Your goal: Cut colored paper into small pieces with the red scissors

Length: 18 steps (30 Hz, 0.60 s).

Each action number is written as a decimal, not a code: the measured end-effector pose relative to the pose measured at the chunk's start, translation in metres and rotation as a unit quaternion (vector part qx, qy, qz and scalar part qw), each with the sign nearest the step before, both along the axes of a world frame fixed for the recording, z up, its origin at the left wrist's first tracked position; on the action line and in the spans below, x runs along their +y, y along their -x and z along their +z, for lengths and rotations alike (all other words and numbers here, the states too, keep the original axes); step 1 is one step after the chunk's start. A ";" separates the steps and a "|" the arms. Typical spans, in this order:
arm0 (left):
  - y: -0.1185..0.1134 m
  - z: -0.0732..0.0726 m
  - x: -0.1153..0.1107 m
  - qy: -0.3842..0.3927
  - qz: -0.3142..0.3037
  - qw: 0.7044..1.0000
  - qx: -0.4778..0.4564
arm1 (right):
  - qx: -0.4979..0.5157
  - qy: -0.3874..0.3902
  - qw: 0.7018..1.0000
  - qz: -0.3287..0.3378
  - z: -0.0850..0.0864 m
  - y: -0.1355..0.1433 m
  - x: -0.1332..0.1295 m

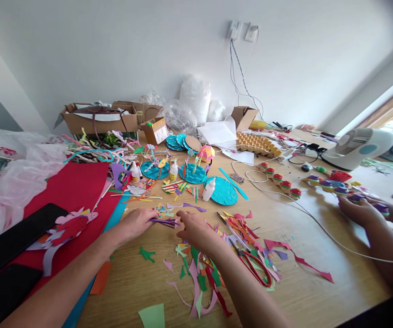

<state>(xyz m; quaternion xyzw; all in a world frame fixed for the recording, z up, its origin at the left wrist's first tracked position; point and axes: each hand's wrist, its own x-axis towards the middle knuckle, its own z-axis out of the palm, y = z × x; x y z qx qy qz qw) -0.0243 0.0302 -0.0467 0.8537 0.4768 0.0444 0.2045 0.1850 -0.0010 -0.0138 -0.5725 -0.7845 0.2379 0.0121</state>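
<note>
My left hand (139,223) pinches one end of a small bundle of purple paper strips (165,222) over the middle of the table. At the other end of the strips is my right hand (190,228), its fingers apart and curved close to the tips; whether it touches them is hard to tell. Small coloured paper bits (164,209) lie just behind the strips. Red-handled scissors (251,259) rest among paper scraps to the right of my right forearm. A white glue bottle (209,189) leans by a round blue board (223,190).
Red paper (69,187) and two black phones (8,291) lie at left. Decorated blue discs (192,173) stand behind. A white cable (305,212) crosses the right side. Another person's hands (363,212) hold a painted egg-carton strip near a fan (360,146).
</note>
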 end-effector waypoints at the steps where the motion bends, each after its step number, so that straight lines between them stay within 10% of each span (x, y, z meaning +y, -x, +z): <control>1: 0.000 0.000 0.000 0.000 0.000 1.000 -0.001 | -0.001 0.001 1.000 -0.003 -0.001 0.002 0.001; 18: -0.006 0.008 -0.006 0.020 -0.022 0.999 -0.024 | -0.028 -0.018 0.999 0.002 0.009 0.013 0.002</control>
